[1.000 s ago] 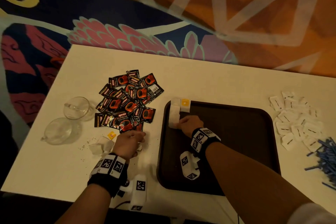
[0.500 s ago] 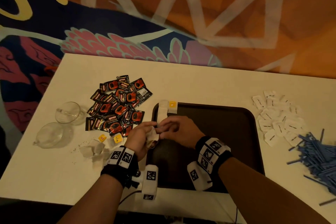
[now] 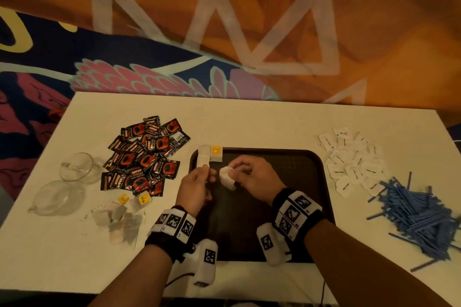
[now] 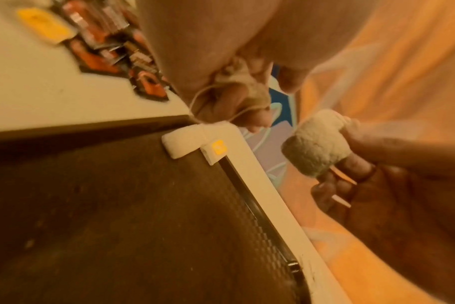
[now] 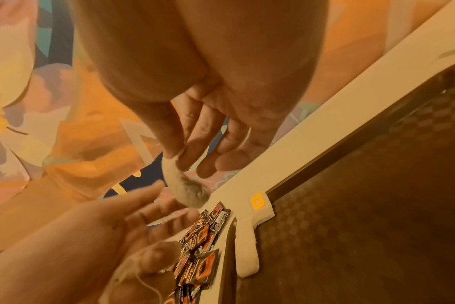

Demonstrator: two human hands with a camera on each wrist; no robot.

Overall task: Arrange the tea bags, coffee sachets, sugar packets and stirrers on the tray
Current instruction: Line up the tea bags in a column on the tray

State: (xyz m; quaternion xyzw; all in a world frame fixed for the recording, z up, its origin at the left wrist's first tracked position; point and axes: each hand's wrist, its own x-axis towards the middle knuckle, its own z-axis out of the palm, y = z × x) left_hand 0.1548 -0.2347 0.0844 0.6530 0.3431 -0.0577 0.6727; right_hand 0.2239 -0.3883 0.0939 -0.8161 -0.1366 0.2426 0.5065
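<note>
A dark brown tray lies in the middle of the white table. One tea bag with a yellow tag rests over the tray's far left corner. Above that corner, my right hand pinches a second tea bag between thumb and forefinger. Beside it, my left hand curls its fingers round a third tea bag with a string. Left of the tray lie coffee sachets and loose tea bags. Sugar packets and blue stirrers lie to its right.
Two clear glass cups stand near the table's left edge. Specks of tea are scattered around the loose tea bags. A patterned orange and dark blue floor lies beyond the table's far edge.
My left hand came from the loose tea bags on the table to the tray's left corner. The two hands met there. The right now holds a tea bag lifted off the tray.
</note>
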